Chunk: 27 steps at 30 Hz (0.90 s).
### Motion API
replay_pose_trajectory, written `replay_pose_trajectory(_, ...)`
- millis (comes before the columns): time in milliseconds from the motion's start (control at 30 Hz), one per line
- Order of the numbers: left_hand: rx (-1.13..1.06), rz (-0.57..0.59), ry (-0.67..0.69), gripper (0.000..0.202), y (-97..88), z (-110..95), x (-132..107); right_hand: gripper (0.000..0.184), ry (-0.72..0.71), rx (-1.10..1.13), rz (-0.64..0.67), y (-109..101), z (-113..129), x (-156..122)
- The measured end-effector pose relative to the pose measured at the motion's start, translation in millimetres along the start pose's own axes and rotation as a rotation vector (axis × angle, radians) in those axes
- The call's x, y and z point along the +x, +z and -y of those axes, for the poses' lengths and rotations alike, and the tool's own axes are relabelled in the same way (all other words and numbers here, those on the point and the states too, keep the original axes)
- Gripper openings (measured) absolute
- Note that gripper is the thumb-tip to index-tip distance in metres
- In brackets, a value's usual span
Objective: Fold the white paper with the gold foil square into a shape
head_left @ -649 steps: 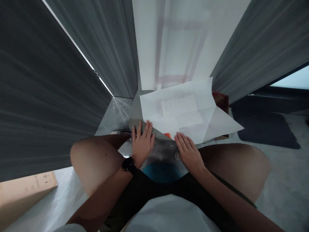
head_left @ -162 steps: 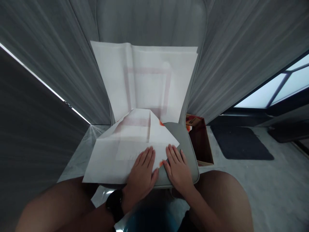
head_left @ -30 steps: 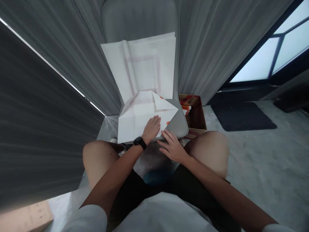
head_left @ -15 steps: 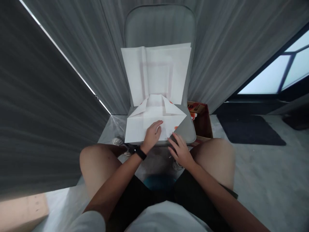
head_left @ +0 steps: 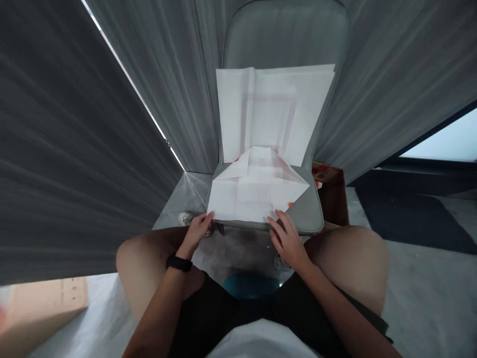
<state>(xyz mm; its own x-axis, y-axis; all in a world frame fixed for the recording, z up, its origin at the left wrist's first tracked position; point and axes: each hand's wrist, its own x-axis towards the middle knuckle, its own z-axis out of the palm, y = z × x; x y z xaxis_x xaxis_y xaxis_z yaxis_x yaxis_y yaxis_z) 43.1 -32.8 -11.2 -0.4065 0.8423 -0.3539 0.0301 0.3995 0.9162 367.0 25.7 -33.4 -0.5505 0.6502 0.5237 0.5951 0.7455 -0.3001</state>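
**A:** What do the hands look like from where you sit?

**B:** I see both reaching out over the knees. The left hand (head_left: 197,231), with a black watch (head_left: 179,262) on its wrist, is at 7 o'clock from the folded paper (head_left: 257,191). Its fingertips touch the near left corner. They curl close together, but I cannot tell if they pinch it. The right hand (head_left: 289,241) is at 5 o'clock. Its fingers are spread apart, with the tips on the paper's near edge.

**A:** Any boxes?

**B:** A brown box (head_left: 333,191) stands on the floor at 3 o'clock, just beside the chair seat (head_left: 311,219). I cannot tell what is in it.

**A:** And the paper?

**B:** It lies flat on the seat, at 12 o'clock from the fingers. Behind it, a big white sheet (head_left: 274,112) leans on the chair back (head_left: 286,35).
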Motion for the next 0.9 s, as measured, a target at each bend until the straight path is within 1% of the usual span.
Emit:
replay_pose_trajectory(67,-0.033,0.08,-0.022,0.069,5.8,-6,-9,0.055,-0.004,-0.01,-0.005,-3,7,0)
replay_pose_trajectory(167,-0.04,0.225,-0.059,0.067,11.4,-17,-21,0.052,0.002,-0.015,0.01,-3,22,3)
replay_pose_trajectory(233,-0.044,0.313,-0.072,0.065,16.7,-24,-24,0.054,0.01,-0.01,0.048,2,36,10)
replay_pose_trajectory(300,-0.074,0.367,-0.071,0.063,24.6,-29,-24,0.059,0.024,-0.016,0.095,11,49,19)
replay_pose_trajectory(367,-0.13,0.396,-0.07,0.062,34.2,-33,-22,0.061,0.036,-0.022,0.117,21,58,31)
replay_pose_trajectory(400,-0.161,0.403,-0.071,0.062,39.1,-35,-21,0.057,0.043,-0.018,0.117,26,61,37)
replay_pose_trajectory(533,-0.248,0.378,-0.036,0.063,53.2,-40,-14,0.022,0.092,0.056,0.086,36,61,56)
replay_pose_trajectory(567,-0.26,0.375,-0.016,0.064,54.8,-41,-11,0.019,0.112,0.075,0.082,37,59,60)
replay_pose_trajectory(633,-0.271,0.372,0.035,0.066,55.7,-45,-5,0.022,0.156,0.094,0.086,36,54,68)
replay_pose_trajectory(700,-0.221,0.34,0.14,0.066,54.7,-49,1,0.023,0.211,0.074,0.106,35,48,76)
replay_pose_trajectory(733,-0.154,0.298,0.228,0.063,54.2,-50,4,0.024,0.246,0.048,0.124,34,45,81)
replay_pose_trajectory(833,0.186,0.108,0.609,0.043,56.3,-53,9,0.027,0.375,-0.076,0.192,33,37,96)
replay_pose_trajectory(900,0.425,0.031,0.843,0.031,62.2,-50,11,0.029,0.45,-0.163,0.23,33,33,105)
